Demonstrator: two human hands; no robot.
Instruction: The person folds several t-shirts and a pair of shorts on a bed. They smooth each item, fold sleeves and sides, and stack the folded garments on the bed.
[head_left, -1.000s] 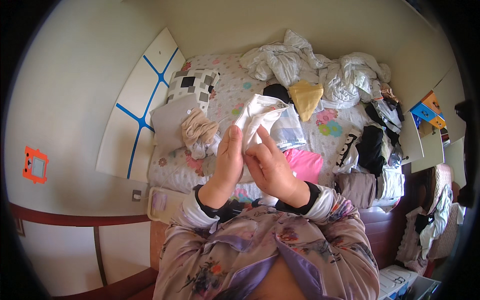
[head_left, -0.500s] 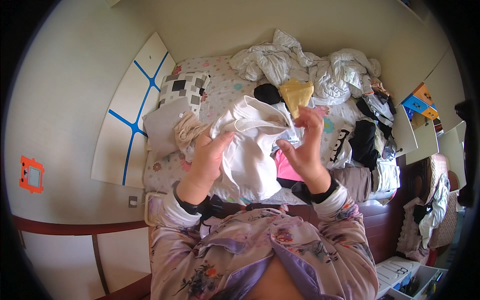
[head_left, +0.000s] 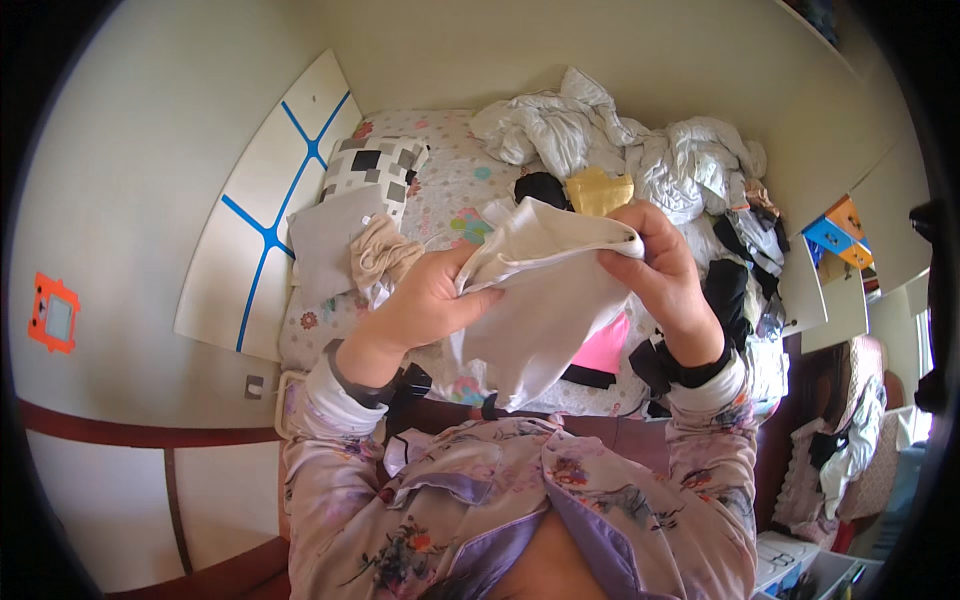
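Observation:
A white garment hangs between my hands above the near side of the bed, its opening turned upward. On one side of that opening, my left hand pinches the edge with the thumb over the front. My right hand grips the opposite corner of the edge between thumb and fingers. The cloth is spread between them and drapes downward; its exact kind does not show. Behind it lies a pink folded cloth, partly hidden, with something black beneath. Beside my left hand is a beige bunched cloth.
A crumpled white quilt lies at the bed's far side, near a yellow cloth and a black one. Pillows rest against the headboard at left. Dark and light clothes are heaped at right.
My right hand, open beside the garment before, has closed on its edge. The opening is now stretched wider between both hands, and the hands have moved apart.

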